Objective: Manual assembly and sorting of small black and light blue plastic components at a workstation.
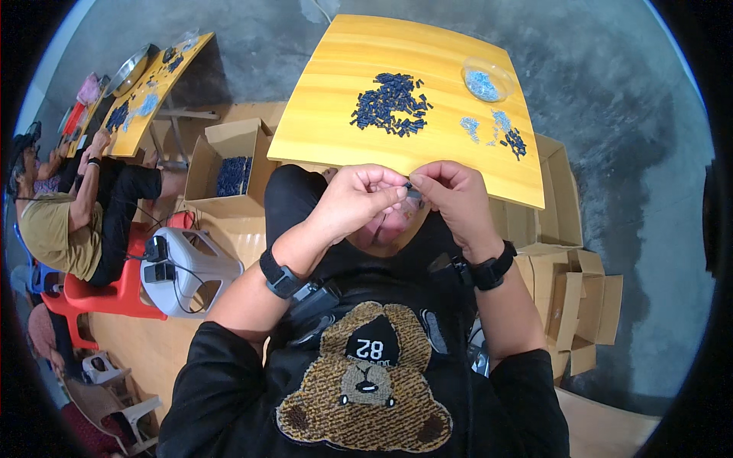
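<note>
Over the near edge of the yellow table (313, 114), my left hand (355, 197) and my right hand (458, 200) meet fingertip to fingertip. Both are closed in a pinch around a small dark piece (408, 185), mostly covered by the fingers. Beyond them lies a loose pile of small dark cylindrical pieces (389, 105). To its right a clear round bowl (505, 76) contains small light-blue pieces (481, 85). In front of the bowl are two little heaps of pale blue-grey pieces (469, 128) and a smaller cluster of dark pieces (515, 143).
An open carton (210, 172) with dark pieces stands left of the table. More cartons (584, 305) are at the right by the grey wall. A grey plastic stool (183, 275) with cables is at left, near a seated person (57, 229) working at another yellow table (141, 126).
</note>
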Motion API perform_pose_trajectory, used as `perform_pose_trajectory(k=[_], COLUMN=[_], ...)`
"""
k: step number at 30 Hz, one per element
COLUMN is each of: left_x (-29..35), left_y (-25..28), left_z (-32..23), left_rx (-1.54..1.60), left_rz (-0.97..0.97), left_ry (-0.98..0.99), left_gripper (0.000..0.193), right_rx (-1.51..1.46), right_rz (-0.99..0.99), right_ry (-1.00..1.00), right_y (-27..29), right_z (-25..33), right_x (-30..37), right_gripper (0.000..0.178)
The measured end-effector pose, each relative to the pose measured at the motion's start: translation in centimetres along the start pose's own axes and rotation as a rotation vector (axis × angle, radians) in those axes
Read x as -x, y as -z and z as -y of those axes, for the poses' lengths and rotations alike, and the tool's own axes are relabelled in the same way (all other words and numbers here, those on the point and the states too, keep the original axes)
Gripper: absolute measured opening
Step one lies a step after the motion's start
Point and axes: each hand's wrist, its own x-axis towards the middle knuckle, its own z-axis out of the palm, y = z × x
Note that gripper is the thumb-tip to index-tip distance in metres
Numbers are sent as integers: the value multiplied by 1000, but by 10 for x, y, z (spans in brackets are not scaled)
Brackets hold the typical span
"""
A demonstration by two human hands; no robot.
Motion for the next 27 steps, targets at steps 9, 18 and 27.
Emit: perform_pose_trajectory(k=[9, 18, 27], left_x=[-3, -5, -2], left_y=[-9, -15, -1], left_z=[-15, -7, -13], left_rx=[-227, -137, 61], left_rz=[-60, -80, 8], left_ry=[47, -64, -19], left_gripper=[14, 15, 18], right_rx=[41, 65, -80], right_rz=[-12, -2, -35], right_ry=[-1, 16, -11], right_y=[5, 7, 6], right_z=[4, 3, 12], right_x=[-2, -2, -2], right_gripper=[11, 10, 13])
